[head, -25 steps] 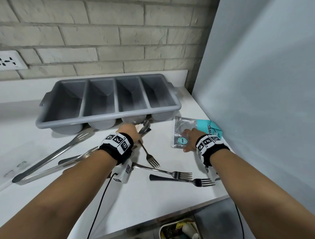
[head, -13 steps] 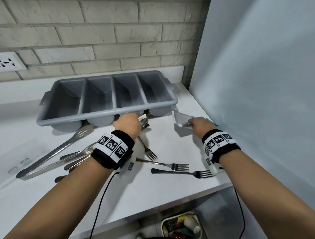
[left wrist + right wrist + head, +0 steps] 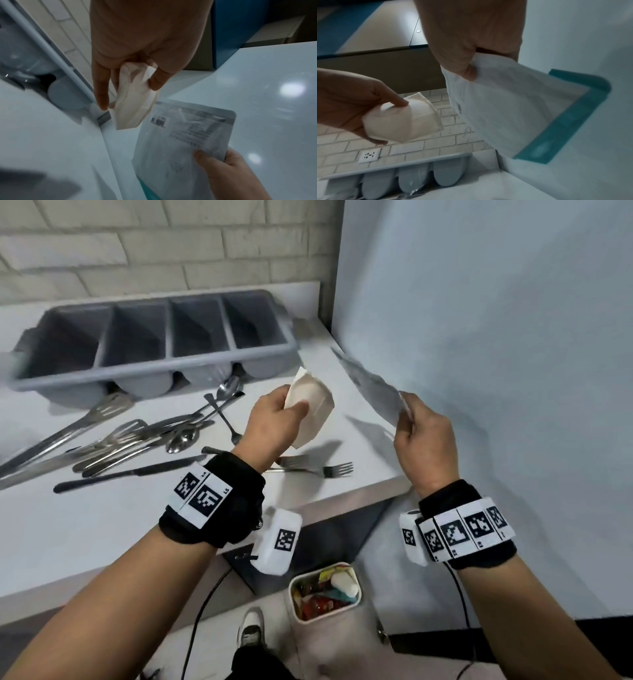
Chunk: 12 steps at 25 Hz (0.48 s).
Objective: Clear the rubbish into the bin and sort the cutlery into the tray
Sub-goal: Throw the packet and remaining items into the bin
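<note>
Both hands have lifted off the counter [image 3: 342,392] since a moment ago: the left hand [image 3: 270,422] pinches a folded white mask [image 3: 311,409], the right hand [image 3: 424,446] pinches a silver packet [image 3: 373,385] by its edge. Cutlery [image 3: 144,436] lies before the grey tray [image 3: 154,371]; the bin [image 3: 323,590] stands below.

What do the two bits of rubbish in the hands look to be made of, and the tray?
Packet in the left hand: cream, matte, creased, probably paper or thin card. Pouch in the right hand: thin, flexible, printed, teal-edged, likely plastic film. Tray: grey, moulded, dull sheen, apparently plastic.
</note>
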### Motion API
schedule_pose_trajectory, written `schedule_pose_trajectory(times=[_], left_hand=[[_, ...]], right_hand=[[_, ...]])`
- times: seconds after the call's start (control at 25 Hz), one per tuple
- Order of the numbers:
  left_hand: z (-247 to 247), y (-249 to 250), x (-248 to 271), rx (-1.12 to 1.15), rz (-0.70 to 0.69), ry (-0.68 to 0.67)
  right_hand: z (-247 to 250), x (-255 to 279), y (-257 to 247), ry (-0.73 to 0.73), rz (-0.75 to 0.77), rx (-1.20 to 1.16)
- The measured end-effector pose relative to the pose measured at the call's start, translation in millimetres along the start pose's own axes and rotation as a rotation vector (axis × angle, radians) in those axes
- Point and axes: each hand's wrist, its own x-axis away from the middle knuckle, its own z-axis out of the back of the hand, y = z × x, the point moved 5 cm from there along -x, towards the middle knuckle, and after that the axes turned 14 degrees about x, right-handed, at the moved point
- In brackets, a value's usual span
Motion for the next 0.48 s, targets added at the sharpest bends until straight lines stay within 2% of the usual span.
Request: schedule_pose_trajectory(times=[0.12, 0.32, 0.4, 0.48], left_hand=[[-25.1, -22.0, 44.1, 0.038, 0.050, -0.051], [-42.9, -83.2, 94.0, 0.032, 0.212, -0.109], [-49.1, -119.2, 105.4, -0.058, 0.338, -0.228], [-51.3, -165.6, 108.9, -0.159, 0.486, -0.338]], right_hand=[[19.9, 50.7, 25.9, 0.176, 0.031, -0.039], [28.9, 127.4, 60.4, 0.310, -0.061, -0.190], [21.5, 161.6, 69.3, 0.264, -0.091, -0.241], [4.5, 198.9, 77.9, 0.145, -0.130, -0.235]])
